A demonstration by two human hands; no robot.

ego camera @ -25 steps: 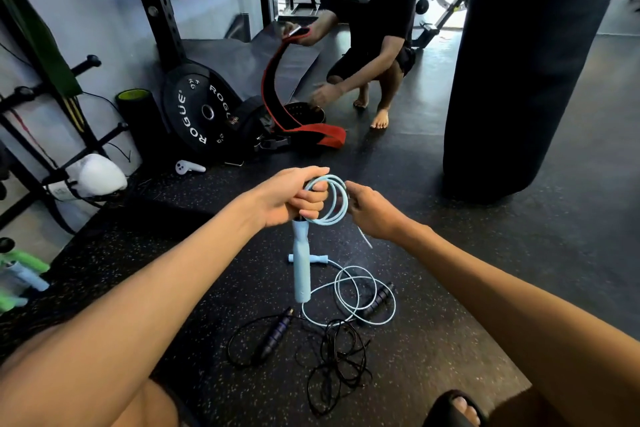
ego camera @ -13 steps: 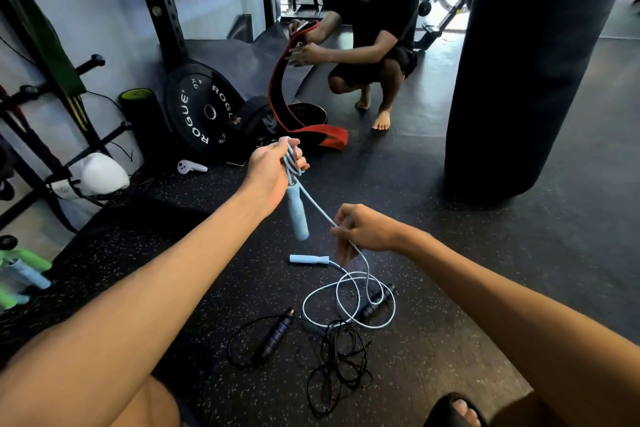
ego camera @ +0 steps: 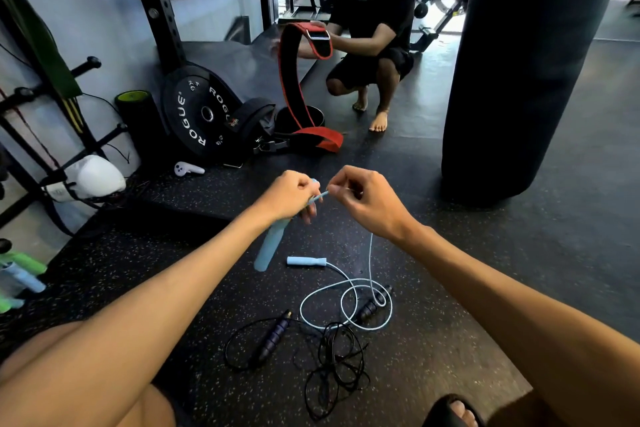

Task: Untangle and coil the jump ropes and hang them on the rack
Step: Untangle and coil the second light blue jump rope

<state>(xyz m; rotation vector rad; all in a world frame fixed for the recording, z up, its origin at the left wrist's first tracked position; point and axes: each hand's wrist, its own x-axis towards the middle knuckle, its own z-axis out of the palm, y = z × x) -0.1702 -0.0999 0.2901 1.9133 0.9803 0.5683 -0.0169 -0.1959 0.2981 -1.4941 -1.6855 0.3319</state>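
Observation:
My left hand (ego camera: pixel 289 194) grips the top of a light blue jump rope handle (ego camera: pixel 270 246), which hangs down from my fist. My right hand (ego camera: pixel 363 198) pinches the light blue cord (ego camera: pixel 320 197) close beside it; the cord drops from that hand to loose loops (ego camera: pixel 346 302) on the floor. The second blue handle (ego camera: pixel 306 261) lies flat on the floor. A black jump rope lies below, with a tangled cord (ego camera: pixel 336 371) and two dark handles (ego camera: pixel 273 338) (ego camera: pixel 372 303). The rack (ego camera: pixel 45 107) stands at the left wall.
A black punching bag (ego camera: pixel 526 73) hangs at right. A person (ego camera: pixel 374 38) squats ahead holding a red and black belt (ego camera: pixel 294 80). A Rogue weight plate (ego camera: pixel 197 114), a foam roller (ego camera: pixel 135 114) and a white controller (ego camera: pixel 188 168) sit by the wall.
My right hand has risen from low on the cord to right beside my left hand. My left hand has dropped a little, and the held handle now hangs tilted.

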